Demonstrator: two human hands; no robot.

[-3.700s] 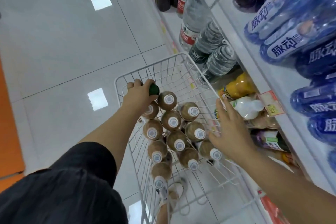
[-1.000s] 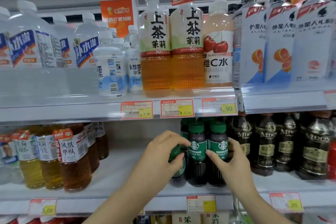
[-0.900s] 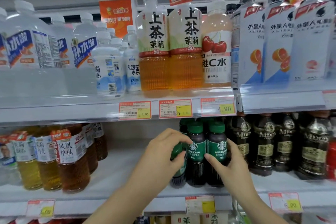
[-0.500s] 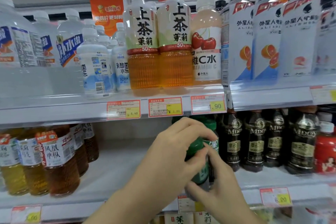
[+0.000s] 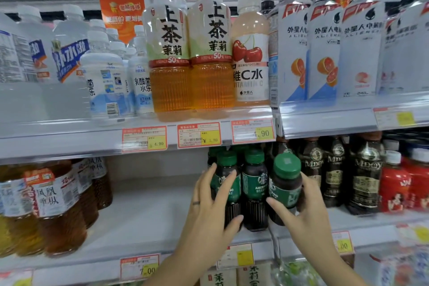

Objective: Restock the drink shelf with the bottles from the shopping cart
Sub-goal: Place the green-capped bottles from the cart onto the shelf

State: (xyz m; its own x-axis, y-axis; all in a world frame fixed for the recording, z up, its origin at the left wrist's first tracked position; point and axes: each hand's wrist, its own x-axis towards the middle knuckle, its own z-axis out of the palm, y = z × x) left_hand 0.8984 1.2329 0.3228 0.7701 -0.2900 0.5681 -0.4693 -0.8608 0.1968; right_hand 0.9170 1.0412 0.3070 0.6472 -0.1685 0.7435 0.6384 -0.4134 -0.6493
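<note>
Grips the tilted bottle [image 5: 286,189] in the right hand [image 5: 311,218], thumb across the green label, fingers [image 5: 310,189] curled round the back. Holds it at the front of the middle shelf [image 5: 148,223], just right of the pair of green-capped bottles [image 5: 254,183] standing upright there, and just left of the dark bottles [image 5: 334,174]. Base contact with the shelf board: impossible to tell, hidden behind thumb and palm.

Leans the long axis off vertical: green cap [image 5: 287,166] up and toward the camera, base down and back into the shelf. Needs, by the look of it, only to swing the cap back upright and slide the base in beside the neighbour.

Lays the left hand [image 5: 206,216] on the leftmost of the standing pair, fingers spread and nearly straight over its label, thumb low on the front; steadying rather than clutching, seemingly. Sits apart from the tilted bottle, one upright bottle between. So leaves the placing to the right hand, already on the job and plainly the nearer.

Risks nudging that middle bottle on a crooked entry into so narrow a slot.
</note>
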